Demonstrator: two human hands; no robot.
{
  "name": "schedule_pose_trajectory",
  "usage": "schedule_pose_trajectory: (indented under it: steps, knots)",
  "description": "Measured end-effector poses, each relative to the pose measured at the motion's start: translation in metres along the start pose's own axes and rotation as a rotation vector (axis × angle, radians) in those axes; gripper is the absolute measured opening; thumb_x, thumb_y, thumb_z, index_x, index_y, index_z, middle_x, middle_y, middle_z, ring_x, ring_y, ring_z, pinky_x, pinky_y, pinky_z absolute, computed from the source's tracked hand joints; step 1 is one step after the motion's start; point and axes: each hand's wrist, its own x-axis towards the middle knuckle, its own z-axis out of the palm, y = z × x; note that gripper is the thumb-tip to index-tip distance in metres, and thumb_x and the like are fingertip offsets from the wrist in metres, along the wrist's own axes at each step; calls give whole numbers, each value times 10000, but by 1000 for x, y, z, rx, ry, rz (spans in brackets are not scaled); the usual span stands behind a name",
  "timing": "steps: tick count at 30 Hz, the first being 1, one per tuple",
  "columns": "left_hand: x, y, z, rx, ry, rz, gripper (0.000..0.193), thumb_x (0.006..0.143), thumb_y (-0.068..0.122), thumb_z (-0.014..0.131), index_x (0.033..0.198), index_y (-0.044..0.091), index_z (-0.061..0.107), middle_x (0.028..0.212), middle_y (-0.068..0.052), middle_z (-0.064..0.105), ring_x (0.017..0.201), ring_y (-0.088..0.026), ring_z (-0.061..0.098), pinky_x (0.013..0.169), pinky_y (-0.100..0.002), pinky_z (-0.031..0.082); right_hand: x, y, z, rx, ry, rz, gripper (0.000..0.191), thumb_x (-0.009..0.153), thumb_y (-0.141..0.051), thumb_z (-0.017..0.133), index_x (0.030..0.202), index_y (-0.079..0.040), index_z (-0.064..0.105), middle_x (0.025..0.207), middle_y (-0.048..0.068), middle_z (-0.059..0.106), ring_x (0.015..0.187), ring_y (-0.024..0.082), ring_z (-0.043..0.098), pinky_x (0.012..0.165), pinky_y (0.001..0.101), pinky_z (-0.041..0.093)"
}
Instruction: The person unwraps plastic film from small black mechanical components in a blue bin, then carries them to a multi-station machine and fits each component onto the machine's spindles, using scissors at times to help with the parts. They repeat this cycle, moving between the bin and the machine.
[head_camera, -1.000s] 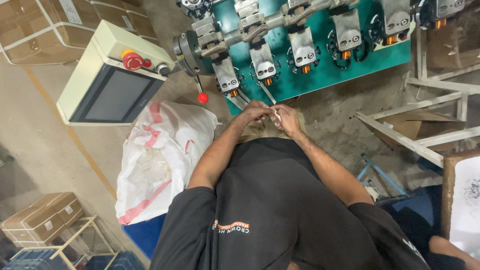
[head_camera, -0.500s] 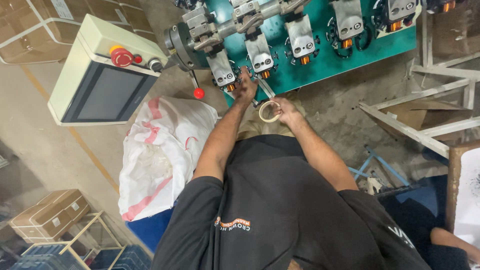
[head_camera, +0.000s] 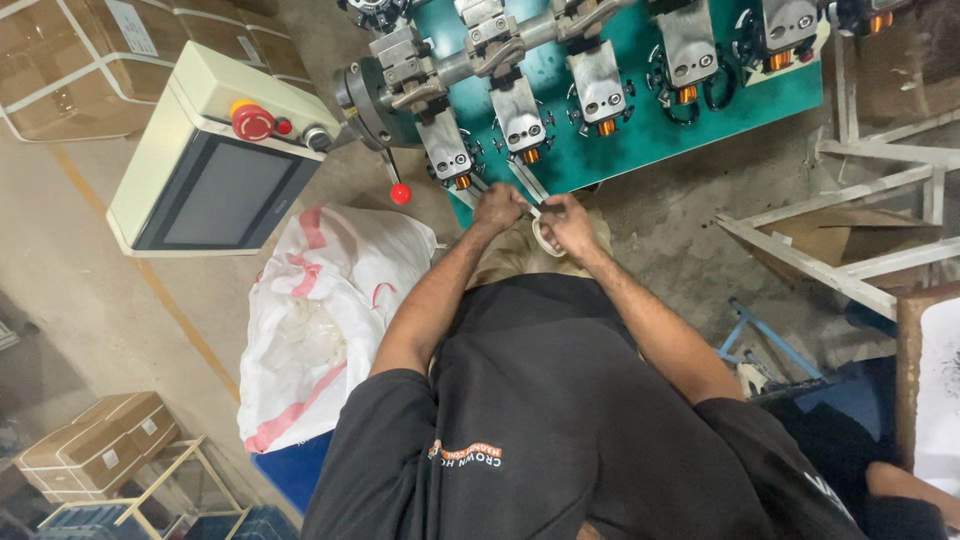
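both hands (head_camera: 497, 208) (head_camera: 568, 222) now meet at tape roll (head_camera: 541, 241).

Machine faceplate (head_camera: 640, 150): matt teal painted metal. Brackets (head_camera: 597, 78): bare dull steel. Sack (head_camera: 320, 320) beside me: woven white plastic. Floor (head_camera: 90, 290): rough concrete.

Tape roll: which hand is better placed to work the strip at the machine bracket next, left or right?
Probably left. The left hand is up at the metal bracket on the green machine, while the right hand holds the tape roll.
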Motion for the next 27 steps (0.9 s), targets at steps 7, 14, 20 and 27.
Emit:
schedule_pose_trajectory:
  steps: [7,14,20,27]
  knots:
    - [21,10,-14,618,542,165,415,883,393,734,1132,89,602,1056,-17,667,1019,-247,632,879,-427,485,28,9,5,455,-106,342,145,965,-137,667,1066,-35,648,706,51,651,469,78,504,389,247,370]
    - [7,18,-20,374,421,-9,506,804,486,809,1109,108,669,1096,-23,675,1070,-228,644,911,-397,521,10,16,3,257,80,203,233,987,-152,569,1161,-54,689,699,31,641,472,75,512,408,244,395]
    - [-15,17,-11,-279,-332,-300,288,806,333,854,887,77,749,797,-83,687,760,-283,646,698,-448,515,-9,3,1,72,-158,-62,376,959,-138,489,1288,-143,671,695,14,664,472,73,544,420,241,435]
    - [1,14,-21,437,215,-158,273,855,345,776,982,105,745,996,-114,710,880,-268,671,803,-453,545,11,-1,15,84,-57,158,139,954,-134,702,970,-9,643,687,43,628,486,95,527,409,257,405]
